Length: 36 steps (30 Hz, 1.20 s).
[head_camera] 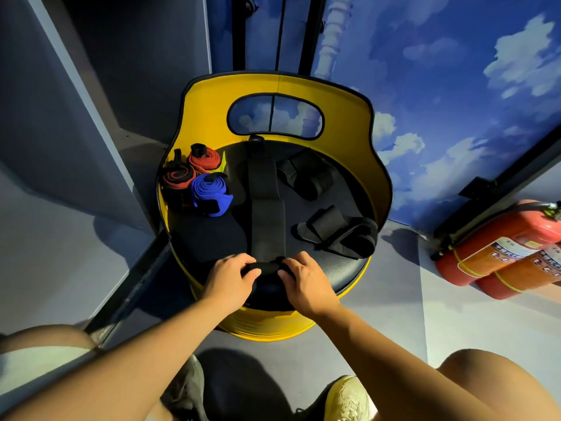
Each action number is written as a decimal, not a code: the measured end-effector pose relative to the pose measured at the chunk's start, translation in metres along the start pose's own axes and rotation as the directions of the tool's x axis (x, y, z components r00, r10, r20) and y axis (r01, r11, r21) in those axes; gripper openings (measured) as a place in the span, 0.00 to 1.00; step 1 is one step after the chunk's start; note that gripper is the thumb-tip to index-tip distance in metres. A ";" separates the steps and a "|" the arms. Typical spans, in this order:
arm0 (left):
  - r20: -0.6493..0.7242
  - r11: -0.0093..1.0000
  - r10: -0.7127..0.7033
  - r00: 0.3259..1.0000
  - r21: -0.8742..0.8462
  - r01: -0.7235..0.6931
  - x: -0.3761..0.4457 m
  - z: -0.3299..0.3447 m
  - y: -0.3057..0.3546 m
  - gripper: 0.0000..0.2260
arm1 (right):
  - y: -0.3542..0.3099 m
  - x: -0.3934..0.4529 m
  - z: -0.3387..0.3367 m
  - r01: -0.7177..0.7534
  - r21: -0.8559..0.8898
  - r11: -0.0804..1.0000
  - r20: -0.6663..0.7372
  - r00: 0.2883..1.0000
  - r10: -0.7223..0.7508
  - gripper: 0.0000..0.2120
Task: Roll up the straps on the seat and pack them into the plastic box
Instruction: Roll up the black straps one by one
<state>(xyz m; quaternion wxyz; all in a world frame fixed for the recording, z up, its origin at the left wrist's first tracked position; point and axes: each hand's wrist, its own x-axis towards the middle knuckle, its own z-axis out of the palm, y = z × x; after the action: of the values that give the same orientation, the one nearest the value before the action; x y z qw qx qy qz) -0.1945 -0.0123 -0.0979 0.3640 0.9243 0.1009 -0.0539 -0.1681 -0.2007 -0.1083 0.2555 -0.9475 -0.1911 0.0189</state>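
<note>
Blue cloud-painted wall panels (455,86) fill the upper right of the frame, and two red fire extinguishers (501,250) lie on the grey floor at the right edge. At centre we face a round yellow barrel seat with a black cushion (212,235). On its upper left sit three rolled straps, two red-and-black rolls (189,168) touching a blue roll (209,192). Two loosely bundled black straps (324,205) lie on the cushion's right half, near our working line but apart from it. A long flat black strap (267,208) runs down the middle of the cushion toward us, its near end wound into a small tight roll at the front edge. Our left hand (230,275) and right hand (303,278) both curl their fingers around that roll, one at each end.
</note>
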 end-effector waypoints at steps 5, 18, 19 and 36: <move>-0.069 0.989 -0.122 0.990 -0.089 0.116 0.020 0.003 0.008 0.12 | -0.007 0.017 -0.002 -0.200 0.105 0.974 -0.049 0.977 0.206 0.12; -0.121 0.869 -0.395 0.911 -0.372 0.327 0.024 0.010 0.025 0.13 | -0.028 0.022 0.009 -0.439 0.273 0.856 -0.078 0.877 0.475 0.09; -0.114 0.854 -0.407 0.906 -0.399 0.333 0.021 0.011 0.025 0.14 | -0.028 0.021 0.009 -0.427 0.272 0.862 -0.077 0.884 0.462 0.09; -0.148 0.992 -0.103 0.984 -0.086 0.092 0.036 -0.001 0.021 0.01 | -0.001 0.034 0.001 -0.025 -0.125 0.992 -0.016 1.000 0.023 0.22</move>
<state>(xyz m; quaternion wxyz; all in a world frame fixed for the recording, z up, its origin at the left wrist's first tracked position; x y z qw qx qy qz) -0.1544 -0.0211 -0.0899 0.3881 0.9047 0.1756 0.0030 -0.1366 -0.1870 -0.1066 0.1969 -0.9640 -0.1786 0.0029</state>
